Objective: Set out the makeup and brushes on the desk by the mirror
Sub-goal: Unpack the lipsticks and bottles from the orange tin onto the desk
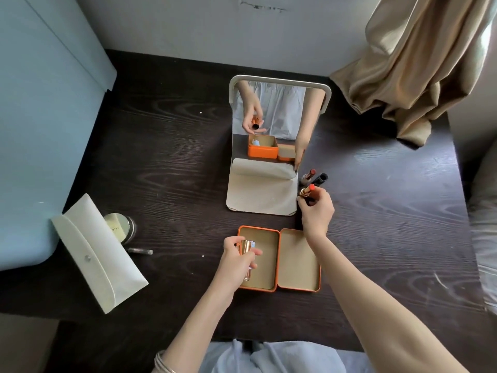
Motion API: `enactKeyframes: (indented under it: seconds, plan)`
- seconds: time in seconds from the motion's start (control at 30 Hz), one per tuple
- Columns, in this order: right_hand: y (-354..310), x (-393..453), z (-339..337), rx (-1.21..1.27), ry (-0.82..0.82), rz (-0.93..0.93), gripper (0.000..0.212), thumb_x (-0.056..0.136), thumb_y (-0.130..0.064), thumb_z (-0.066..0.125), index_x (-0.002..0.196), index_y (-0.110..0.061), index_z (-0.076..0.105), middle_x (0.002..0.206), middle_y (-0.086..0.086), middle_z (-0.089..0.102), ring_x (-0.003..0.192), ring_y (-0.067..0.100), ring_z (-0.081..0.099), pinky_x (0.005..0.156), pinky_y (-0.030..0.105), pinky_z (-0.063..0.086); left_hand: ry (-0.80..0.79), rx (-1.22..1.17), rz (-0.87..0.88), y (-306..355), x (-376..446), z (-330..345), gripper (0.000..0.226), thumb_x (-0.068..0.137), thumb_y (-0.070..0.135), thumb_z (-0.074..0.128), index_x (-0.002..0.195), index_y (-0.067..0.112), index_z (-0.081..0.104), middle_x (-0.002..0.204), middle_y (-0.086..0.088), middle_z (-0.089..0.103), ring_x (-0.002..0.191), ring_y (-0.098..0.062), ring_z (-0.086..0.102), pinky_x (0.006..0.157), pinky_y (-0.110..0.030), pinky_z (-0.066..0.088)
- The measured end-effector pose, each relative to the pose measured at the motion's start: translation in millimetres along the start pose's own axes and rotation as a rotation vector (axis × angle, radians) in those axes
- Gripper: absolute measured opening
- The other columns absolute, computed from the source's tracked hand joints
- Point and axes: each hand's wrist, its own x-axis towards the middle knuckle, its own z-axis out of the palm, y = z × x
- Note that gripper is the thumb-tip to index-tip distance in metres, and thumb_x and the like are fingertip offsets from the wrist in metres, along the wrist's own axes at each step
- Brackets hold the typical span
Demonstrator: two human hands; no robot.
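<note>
A white-framed standing mirror (279, 130) stands in the middle of the dark wooden desk (166, 162). My right hand (316, 211) grips an uncapped red lipstick (308, 190) upright at the mirror's lower right corner. Just behind it stand another open lipstick (308, 175) and a black cap or tube (321, 179). In front of the mirror lies an open orange tin (259, 261) with its lid (299, 261) beside it. My left hand (236, 258) holds a gold-capped tube (247, 247) over the tin's left edge.
A white snap pouch (99, 251) lies at the desk's left front, with a round compact (119, 227) and a small silver tube (140, 251) beside it. A blue cabinet (40, 103) borders the left. A beige curtain (414, 65) hangs over the back right corner.
</note>
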Motion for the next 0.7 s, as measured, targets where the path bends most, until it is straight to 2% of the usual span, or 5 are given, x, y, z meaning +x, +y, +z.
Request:
enactKeyframes:
  seconds: [0.13, 0.23, 0.3, 0.53, 0.7]
  plan:
    - [-12.1, -18.9, -12.1, 0.022, 0.048, 0.09, 0.041, 0.081, -0.008, 0.068, 0.116, -0.005, 0.048, 0.112, 0.003, 0.043, 0.092, 0.017, 0.054, 0.087, 0.03, 0.046, -0.045, -0.042, 0.052, 0.9, 1.1, 1.9, 0.044, 0.086, -0.008, 0.049, 0.122, 0.016, 0.04, 0.111, 0.003, 0.063, 0.091, -0.005, 0.064, 0.075, -0.023, 0.048]
    - [-21.3, -55.5, -32.2, -0.07, -0.132, -0.213, 0.025, 0.085, 0.005, 0.055, 0.107, -0.006, 0.055, 0.105, 0.004, 0.052, 0.084, 0.015, 0.057, 0.077, 0.022, 0.046, -0.096, -0.04, 0.114, 5.5, 0.8, 5.0, 0.045, 0.085, -0.003, 0.058, 0.119, 0.025, 0.056, 0.115, 0.003, 0.063, 0.112, -0.01, 0.059, 0.102, -0.035, 0.044]
    - [-22.0, -80.8, -43.8, -0.132, -0.274, -0.362, 0.022, 0.087, 0.004, 0.056, 0.101, -0.012, 0.06, 0.1, 0.0, 0.058, 0.084, 0.007, 0.058, 0.071, 0.014, 0.044, -0.1, -0.008, 0.167, 10.1, -0.3, 8.6, 0.046, 0.086, 0.0, 0.06, 0.119, 0.032, 0.059, 0.122, 0.005, 0.06, 0.119, -0.011, 0.052, 0.107, -0.037, 0.04]
    - [-15.4, -115.5, -49.6, -0.275, -0.293, -0.662, 0.054, 0.083, 0.007, 0.055, 0.124, -0.027, 0.051, 0.119, 0.005, 0.048, 0.099, -0.002, 0.046, 0.082, 0.019, 0.047, -0.139, -0.137, 0.152, 16.8, -2.8, 18.1, 0.034, 0.086, 0.003, 0.064, 0.111, 0.025, 0.059, 0.116, -0.004, 0.063, 0.111, -0.016, 0.06, 0.098, -0.037, 0.05]
    - [-19.7, -112.6, -49.6, -0.241, -0.31, -0.68, 0.046, 0.08, 0.0, 0.061, 0.118, -0.026, 0.058, 0.123, 0.006, 0.05, 0.105, 0.007, 0.047, 0.083, 0.008, 0.039, -0.125, -0.128, 0.189, 17.1, -5.4, 18.9, 0.022, 0.091, 0.012, 0.06, 0.113, 0.014, 0.059, 0.108, -0.002, 0.066, 0.098, -0.005, 0.062, 0.072, -0.014, 0.049]
